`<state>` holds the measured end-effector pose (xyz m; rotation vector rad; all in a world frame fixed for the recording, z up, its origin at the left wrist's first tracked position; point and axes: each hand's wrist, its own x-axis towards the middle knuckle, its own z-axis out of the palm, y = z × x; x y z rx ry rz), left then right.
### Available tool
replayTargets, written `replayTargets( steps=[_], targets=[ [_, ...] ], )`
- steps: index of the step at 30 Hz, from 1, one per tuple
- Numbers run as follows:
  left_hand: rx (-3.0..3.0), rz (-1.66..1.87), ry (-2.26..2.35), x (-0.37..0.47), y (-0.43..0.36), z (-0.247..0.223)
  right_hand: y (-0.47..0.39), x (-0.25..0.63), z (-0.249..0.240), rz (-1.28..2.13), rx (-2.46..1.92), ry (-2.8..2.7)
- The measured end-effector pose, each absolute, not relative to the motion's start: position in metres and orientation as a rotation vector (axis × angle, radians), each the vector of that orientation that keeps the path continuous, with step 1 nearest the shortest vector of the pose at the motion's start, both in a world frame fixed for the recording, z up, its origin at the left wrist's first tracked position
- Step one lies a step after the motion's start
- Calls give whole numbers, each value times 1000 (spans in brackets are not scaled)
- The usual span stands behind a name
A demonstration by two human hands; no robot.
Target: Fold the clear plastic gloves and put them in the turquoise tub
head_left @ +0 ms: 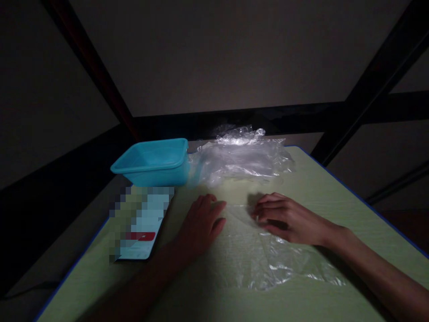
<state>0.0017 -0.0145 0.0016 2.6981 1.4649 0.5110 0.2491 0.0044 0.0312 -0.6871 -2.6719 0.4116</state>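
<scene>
A clear plastic bag [268, 264] lies spread and wrinkled on the pale green table, its far edge between my hands. My left hand [203, 221] rests at the bag's left side with its fingers apart, and nothing shows in its grasp. On the right, my right hand [275, 217] is curled over the bag's upper right part. Its fingertips point left and down, and whether they pinch the film is hard to make out. Beyond both hands sits a heap of clear plastic bags [237, 156], crumpled and shiny on top.
A blue plastic basin [154, 156] stands at the back left, beside the heap. Nearer on the left lies a phone-like device [147, 223] with a lit screen, partly pixelated. The table [335, 197] has a blue edge, and a wall rises behind it.
</scene>
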Motion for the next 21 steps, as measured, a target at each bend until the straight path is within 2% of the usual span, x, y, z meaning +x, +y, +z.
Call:
replayTargets(
  steps=[21],
  targets=[
    [2703, 380, 1500, 3, -13, 4, 5, 263, 38, 487, -722, -2833]
  ],
)
